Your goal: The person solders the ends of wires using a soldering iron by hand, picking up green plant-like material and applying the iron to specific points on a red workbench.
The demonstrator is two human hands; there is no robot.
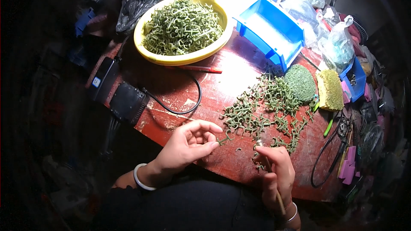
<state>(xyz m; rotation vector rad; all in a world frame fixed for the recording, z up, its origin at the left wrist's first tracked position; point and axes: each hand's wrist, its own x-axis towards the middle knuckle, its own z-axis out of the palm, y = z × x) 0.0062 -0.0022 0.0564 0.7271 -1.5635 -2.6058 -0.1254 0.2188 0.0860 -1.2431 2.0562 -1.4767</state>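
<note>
Between thumb and fingertips, my left hand (184,147) pinches a small green curved piece (225,138) just above the table's near edge. My right hand (279,172) is closed around a slim tool (280,202) with a wooden-looking handle and a shiny metal tip, which points up toward the table. Beyond both hands spreads a loose heap of similar green pieces (252,113). Many more fill the yellow bowl (182,63) at the far left. A few small bits lie between my hands.
The red worn table (209,90) carries a blue bin (274,38), a round green textured pad (299,83), a yellow sponge (329,89) and a red pen (201,69). Black boxes (127,100) with a looping cable stand left. Plastic bags (338,45) and pink blocks (348,162) crowd the right.
</note>
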